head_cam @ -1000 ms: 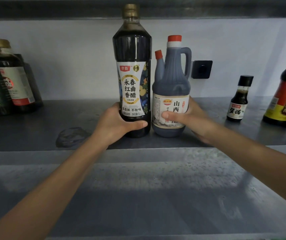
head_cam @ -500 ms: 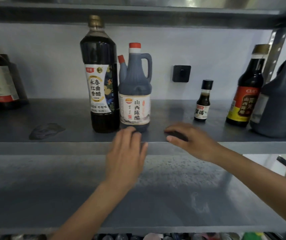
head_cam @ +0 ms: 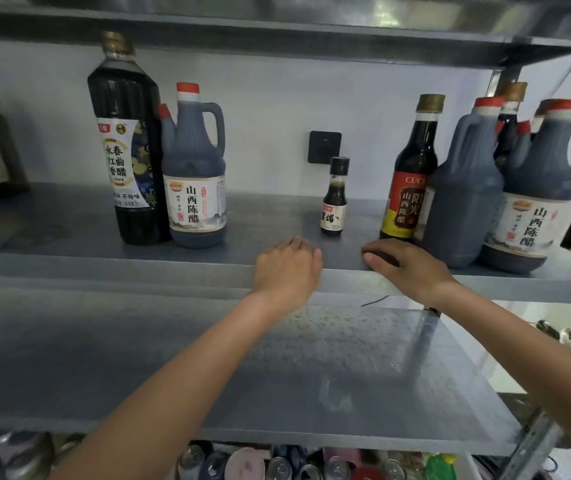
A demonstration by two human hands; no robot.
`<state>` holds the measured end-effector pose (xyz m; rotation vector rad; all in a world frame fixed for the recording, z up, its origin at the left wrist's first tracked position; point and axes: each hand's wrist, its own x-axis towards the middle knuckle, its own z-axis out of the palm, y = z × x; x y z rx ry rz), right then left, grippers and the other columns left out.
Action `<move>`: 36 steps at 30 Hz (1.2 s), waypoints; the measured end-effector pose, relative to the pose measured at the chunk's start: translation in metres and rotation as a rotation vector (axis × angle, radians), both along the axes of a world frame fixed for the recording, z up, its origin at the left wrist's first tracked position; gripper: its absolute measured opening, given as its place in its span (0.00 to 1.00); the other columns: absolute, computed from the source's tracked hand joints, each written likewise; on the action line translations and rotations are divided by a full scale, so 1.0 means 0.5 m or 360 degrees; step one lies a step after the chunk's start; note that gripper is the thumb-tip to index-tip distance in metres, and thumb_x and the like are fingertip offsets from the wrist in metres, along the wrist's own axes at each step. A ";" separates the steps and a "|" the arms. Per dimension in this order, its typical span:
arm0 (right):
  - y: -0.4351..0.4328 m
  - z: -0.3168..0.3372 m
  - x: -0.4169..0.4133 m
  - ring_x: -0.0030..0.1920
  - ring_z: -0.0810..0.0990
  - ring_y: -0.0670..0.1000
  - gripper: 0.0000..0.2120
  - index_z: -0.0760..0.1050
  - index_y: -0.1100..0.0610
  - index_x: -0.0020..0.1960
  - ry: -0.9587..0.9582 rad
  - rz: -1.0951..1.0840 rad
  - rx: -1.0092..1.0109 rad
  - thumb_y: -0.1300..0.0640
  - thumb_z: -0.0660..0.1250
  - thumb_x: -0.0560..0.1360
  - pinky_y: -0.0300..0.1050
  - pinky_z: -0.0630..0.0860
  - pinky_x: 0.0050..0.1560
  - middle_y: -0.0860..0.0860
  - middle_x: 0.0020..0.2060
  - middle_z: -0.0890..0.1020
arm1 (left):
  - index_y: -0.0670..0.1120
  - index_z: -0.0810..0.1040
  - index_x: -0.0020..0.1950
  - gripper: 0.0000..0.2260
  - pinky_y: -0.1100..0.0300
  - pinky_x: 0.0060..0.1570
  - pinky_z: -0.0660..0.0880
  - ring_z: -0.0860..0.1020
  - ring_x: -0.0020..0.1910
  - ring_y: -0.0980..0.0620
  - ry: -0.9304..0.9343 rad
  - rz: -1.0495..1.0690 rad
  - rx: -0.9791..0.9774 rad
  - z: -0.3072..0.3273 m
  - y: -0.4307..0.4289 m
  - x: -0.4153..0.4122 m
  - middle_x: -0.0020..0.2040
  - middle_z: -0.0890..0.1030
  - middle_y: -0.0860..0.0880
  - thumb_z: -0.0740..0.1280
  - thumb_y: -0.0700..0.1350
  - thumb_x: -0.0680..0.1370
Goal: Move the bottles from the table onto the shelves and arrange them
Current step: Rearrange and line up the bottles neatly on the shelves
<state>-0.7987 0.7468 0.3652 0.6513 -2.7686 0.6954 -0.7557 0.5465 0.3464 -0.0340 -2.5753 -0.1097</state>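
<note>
Left hand (head_cam: 287,268) and right hand (head_cam: 412,268) are lying at the shelf (head_cam: 259,216) edge, fingers relaxed, gripping nothing. Tall bottle (head_cam: 128,150) and jug (head_cam: 195,174) are standing side by side, touching, at 10 o'clock from the left hand

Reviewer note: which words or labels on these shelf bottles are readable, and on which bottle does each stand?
"永春红曲香醋": tall bottle.
"山西陈醋": left handled jug.
"CUC" (cut off at the edge), "阳光" and "山西陈醋": gold-capped bottle.
"山西陈醋": rightmost jug.
Small bottle: label too blurred to read.
Fine print on all labels: too small to read.
</note>
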 end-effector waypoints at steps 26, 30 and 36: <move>-0.172 0.044 -0.150 0.52 0.75 0.50 0.22 0.73 0.58 0.61 -0.0023 -0.0077 -0.0916 0.54 0.74 0.70 0.42 0.70 0.49 0.56 0.58 0.79 | 0.45 0.47 0.79 0.29 0.55 0.75 0.44 0.46 0.77 0.51 -0.0926 -0.0159 0.0010 0.059 -0.037 -0.077 0.79 0.47 0.47 0.44 0.59 0.82; -0.186 0.047 -0.145 0.52 0.77 0.52 0.22 0.74 0.59 0.61 -0.0059 -0.0046 -0.0938 0.56 0.74 0.69 0.43 0.71 0.51 0.56 0.58 0.80 | 0.46 0.49 0.78 0.29 0.59 0.73 0.45 0.48 0.77 0.53 -0.0798 -0.0244 -0.0042 0.050 -0.110 -0.006 0.79 0.48 0.49 0.44 0.60 0.82; -0.223 0.049 -0.094 0.50 0.75 0.47 0.23 0.72 0.58 0.64 -0.0209 0.0147 -0.0975 0.61 0.72 0.71 0.36 0.70 0.48 0.50 0.55 0.77 | 0.48 0.50 0.78 0.32 0.62 0.71 0.44 0.52 0.76 0.53 -0.0301 -0.0151 -0.0299 -0.017 -0.222 0.093 0.78 0.53 0.51 0.50 0.63 0.79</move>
